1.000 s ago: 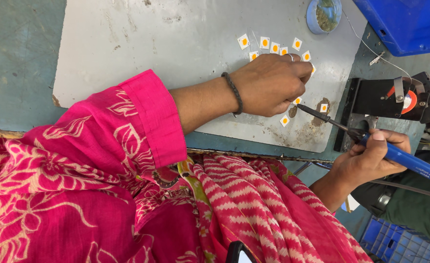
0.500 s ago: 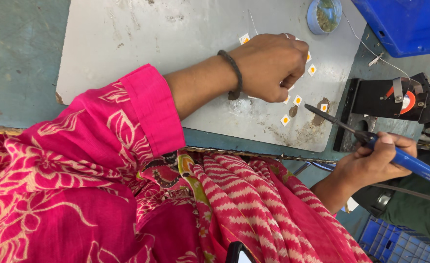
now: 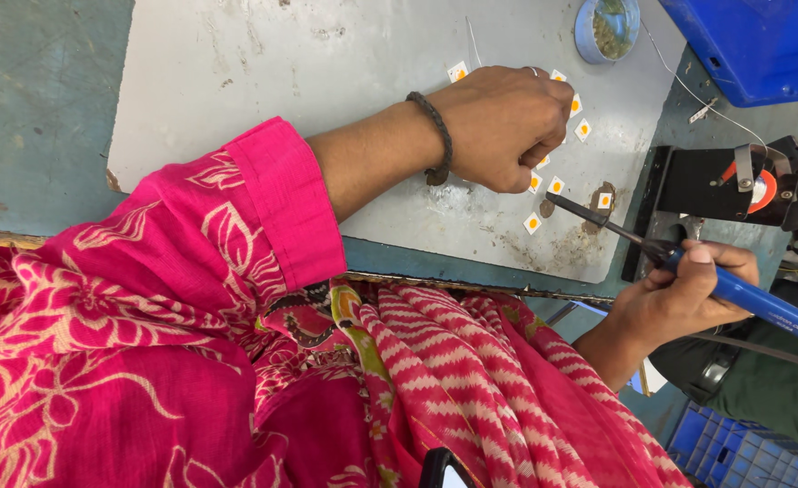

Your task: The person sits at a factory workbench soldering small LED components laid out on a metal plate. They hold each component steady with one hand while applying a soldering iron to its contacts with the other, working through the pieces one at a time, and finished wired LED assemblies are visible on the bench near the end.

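Observation:
My left hand (image 3: 507, 126) rests curled on a scuffed white work board (image 3: 263, 72). Its fingers are pinched over several small white squares with orange centres (image 3: 533, 223). A thin wire (image 3: 473, 43) runs out from under the hand toward the far edge. A dark braided band circles the wrist. My right hand (image 3: 679, 294) grips the blue handle of a soldering iron (image 3: 765, 307). The iron's dark tip (image 3: 557, 199) hovers just right of the left hand's fingertips, between two of the squares, near a brown burnt patch.
A small blue round cup (image 3: 607, 27) sits at the board's far edge. A blue bin (image 3: 760, 45) fills the top right corner. A black stand with a red-and-white spool (image 3: 742, 185) is beside the board, and a blue crate (image 3: 733, 452) lies below.
My left hand has slid a little farther away and now covers more of the squares. The soldering iron tip has stayed almost in place.

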`<control>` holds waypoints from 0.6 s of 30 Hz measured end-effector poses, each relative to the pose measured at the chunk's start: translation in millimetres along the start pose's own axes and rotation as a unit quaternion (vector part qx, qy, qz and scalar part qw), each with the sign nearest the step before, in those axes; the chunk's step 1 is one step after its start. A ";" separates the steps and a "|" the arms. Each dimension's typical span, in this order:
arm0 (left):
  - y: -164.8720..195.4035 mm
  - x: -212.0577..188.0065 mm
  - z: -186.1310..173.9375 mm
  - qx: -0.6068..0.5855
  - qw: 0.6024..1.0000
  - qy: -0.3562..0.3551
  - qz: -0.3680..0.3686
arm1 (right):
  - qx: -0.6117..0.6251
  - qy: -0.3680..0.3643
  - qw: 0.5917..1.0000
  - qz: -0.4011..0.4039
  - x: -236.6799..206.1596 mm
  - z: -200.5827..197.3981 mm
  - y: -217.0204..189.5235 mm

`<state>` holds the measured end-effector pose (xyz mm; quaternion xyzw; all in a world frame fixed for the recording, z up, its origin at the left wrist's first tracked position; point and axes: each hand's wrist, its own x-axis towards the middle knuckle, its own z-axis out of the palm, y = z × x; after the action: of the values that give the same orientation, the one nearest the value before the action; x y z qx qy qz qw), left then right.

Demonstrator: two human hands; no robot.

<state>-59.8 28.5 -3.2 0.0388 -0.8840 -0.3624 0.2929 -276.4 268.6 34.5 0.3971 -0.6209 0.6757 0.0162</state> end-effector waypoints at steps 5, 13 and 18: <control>1.9 -1.3 -2.4 0.013 0.999 -0.046 -0.023 | 0.016 0.003 1.000 -0.004 -4.2 5.4 3.6; 2.9 -1.8 -2.0 0.016 0.998 -0.055 -0.024 | 0.019 -0.015 1.000 0.019 -7.3 5.7 2.9; 3.7 -2.3 -0.1 0.016 0.999 -0.046 -0.020 | 0.016 -0.016 1.000 0.003 -6.9 7.8 2.1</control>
<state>-57.3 31.8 -1.9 0.0442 -0.9012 -0.3552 0.2442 -268.8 264.7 28.3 0.4059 -0.6114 0.6793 -0.0017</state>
